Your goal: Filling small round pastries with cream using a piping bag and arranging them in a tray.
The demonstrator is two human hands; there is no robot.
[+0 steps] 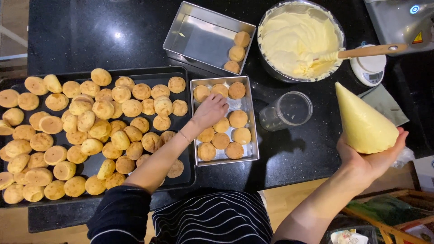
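My left hand (210, 110) reaches into a square metal tin (252, 135) that holds several round golden puffs, fingers curled over one puff near the tin's middle. My right hand (375, 156) is raised at the right, gripping the wide end of a piping bag (361, 119) full of pale yellow cream, its tip pointing up. A big dark baking tray (178, 72) at the left is crowded with several more puffs (104, 108).
A second metal tin (199, 38) at the back holds three puffs. A steel bowl of cream (294, 38) with a wooden-handled spatula (370, 50) stands behind. A clear cup (289, 110), a small white scale (371, 70) and a grey cloth (384, 101) lie on the black counter.
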